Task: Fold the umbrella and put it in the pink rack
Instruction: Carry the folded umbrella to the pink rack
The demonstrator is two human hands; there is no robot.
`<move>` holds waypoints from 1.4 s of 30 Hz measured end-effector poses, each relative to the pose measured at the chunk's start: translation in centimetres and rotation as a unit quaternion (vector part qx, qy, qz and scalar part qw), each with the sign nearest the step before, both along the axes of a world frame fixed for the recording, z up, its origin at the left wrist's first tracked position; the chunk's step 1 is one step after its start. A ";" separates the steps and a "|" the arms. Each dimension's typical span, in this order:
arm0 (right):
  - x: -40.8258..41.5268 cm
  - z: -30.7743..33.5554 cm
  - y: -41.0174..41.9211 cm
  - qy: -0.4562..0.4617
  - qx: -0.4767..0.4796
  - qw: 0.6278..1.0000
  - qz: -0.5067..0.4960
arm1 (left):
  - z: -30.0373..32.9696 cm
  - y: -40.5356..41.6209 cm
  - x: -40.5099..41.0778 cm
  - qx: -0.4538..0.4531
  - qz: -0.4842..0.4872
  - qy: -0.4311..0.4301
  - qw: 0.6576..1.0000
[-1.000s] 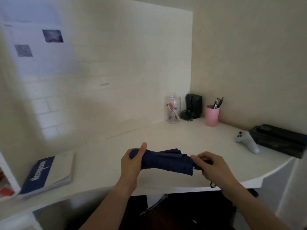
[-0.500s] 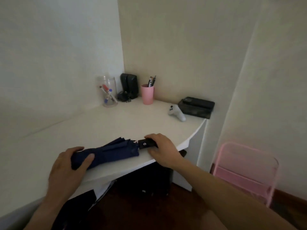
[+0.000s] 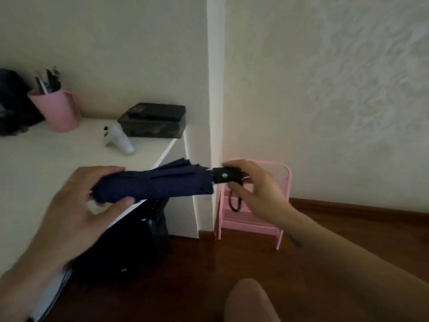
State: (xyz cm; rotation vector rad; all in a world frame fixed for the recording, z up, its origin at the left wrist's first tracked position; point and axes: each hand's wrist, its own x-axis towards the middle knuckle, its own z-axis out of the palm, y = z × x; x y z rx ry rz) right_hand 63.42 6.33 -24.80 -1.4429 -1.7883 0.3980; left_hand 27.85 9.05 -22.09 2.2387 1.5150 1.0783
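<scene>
The navy folded umbrella (image 3: pixel 162 184) lies level in the air over the desk's right edge, held at both ends. My left hand (image 3: pixel 76 203) wraps the canopy's left end. My right hand (image 3: pixel 257 189) grips the black handle, whose wrist loop hangs down under it. The pink rack (image 3: pixel 253 219) stands on the floor against the wall beside the desk's side panel, partly hidden behind my right hand and the handle.
The white desk (image 3: pixel 46 159) holds a pink pen cup (image 3: pixel 58 110), a white controller (image 3: pixel 118 140) and a black box (image 3: pixel 153 120). A dark computer case (image 3: pixel 130 242) stands under the desk. Wooden floor (image 3: pixel 348 219) spreads to the right; my knee (image 3: pixel 250 300) shows at the bottom.
The umbrella has been lifted off the desk and carried right toward the rack. My view has swung right, so the rack now sits directly behind my right hand.
</scene>
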 end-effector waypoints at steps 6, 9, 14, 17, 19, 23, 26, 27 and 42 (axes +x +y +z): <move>18.9 -7.4 -1.6 -0.050 -0.100 0.979 -0.169 | -8.3 8.8 22.2 -0.147 -0.190 0.035 0.970; 24.0 -13.2 -0.8 -0.062 -0.158 0.962 -0.215 | -14.4 11.9 29.0 -0.197 -0.229 0.066 0.951; 27.8 -22.0 5.1 -0.088 -0.223 0.946 -0.218 | -24.3 18.0 34.4 -0.260 -0.217 0.138 0.931; 29.0 -25.0 11.3 -0.099 -0.229 0.948 -0.198 | -28.2 23.7 36.4 -0.243 -0.190 0.185 0.933; 29.7 -26.2 15.4 -0.117 -0.227 0.946 -0.199 | -29.8 27.4 37.6 -0.215 -0.174 0.231 0.933; 30.7 -29.7 22.1 -0.143 -0.281 0.929 -0.193 | -33.6 33.3 39.3 -0.198 -0.177 0.313 0.912; 30.8 -33.5 24.4 -0.178 -0.342 0.905 -0.179 | -37.2 35.1 39.9 -0.230 -0.185 0.351 0.889; 30.8 -34.8 25.0 -0.193 -0.348 0.900 -0.180 | -38.4 35.5 40.0 -0.236 -0.190 0.358 0.883; 29.1 -41.0 27.1 -0.187 -0.377 0.896 -0.143 | -44.1 34.6 38.9 -0.255 -0.245 0.326 0.876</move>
